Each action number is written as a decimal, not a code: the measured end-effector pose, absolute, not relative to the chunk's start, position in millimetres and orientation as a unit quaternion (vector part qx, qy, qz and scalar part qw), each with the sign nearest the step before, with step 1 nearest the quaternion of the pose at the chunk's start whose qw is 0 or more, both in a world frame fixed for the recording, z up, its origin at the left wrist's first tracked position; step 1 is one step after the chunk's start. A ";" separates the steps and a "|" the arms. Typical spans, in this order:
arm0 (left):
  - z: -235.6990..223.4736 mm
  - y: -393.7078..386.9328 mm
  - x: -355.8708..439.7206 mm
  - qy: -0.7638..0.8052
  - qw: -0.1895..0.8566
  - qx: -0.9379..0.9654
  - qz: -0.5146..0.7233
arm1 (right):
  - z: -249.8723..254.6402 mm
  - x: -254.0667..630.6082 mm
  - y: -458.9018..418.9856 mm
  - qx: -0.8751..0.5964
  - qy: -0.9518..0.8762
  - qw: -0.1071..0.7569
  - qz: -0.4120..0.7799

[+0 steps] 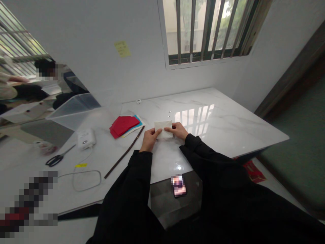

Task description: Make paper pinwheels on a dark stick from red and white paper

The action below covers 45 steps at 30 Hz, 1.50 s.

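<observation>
A small white sheet of paper (164,128) lies on the white marble table (228,122) in front of me. My left hand (149,139) pinches its lower left edge with thumb and fingers closed. My right hand (177,130) presses and pinches its lower right edge, fingers closed on the paper. Both arms are in black sleeves.
To the left lie a stack of red, blue and pale paper sheets (124,125), a long dark strip (124,152), black scissors (57,157), a white device (86,138) with a looped cable (86,179), and a clear plastic box (73,108). A phone (179,185) rests near me. Another person sits at far left.
</observation>
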State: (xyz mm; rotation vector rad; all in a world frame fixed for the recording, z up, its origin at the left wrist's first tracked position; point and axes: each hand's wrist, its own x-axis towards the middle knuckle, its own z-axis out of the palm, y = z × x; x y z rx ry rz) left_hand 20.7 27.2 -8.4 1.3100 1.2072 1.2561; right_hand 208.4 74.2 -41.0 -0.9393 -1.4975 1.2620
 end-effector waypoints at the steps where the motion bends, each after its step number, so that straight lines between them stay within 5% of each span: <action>1: -8.4 27.1 20.6 0.493 0.462 0.533 0.510 | -41.2 208.7 74.5 -0.383 -0.612 0.466 0.511; 12: -13.1 30.6 18.8 0.480 0.469 0.511 0.537 | -37.5 208.7 75.4 -0.384 -0.617 0.474 0.496; 18: -11.4 39.4 11.3 0.436 0.478 0.322 0.691 | -30.5 245.6 90.8 -0.567 -0.487 0.590 0.306; 35: -28.4 42.8 14.4 0.510 0.349 0.437 0.653 | -31.3 221.5 139.8 -0.620 -0.690 0.339 0.158; 45: -31.6 40.2 12.5 0.515 0.342 0.458 0.639 | -30.7 202.1 164.7 -0.623 -0.687 0.339 0.156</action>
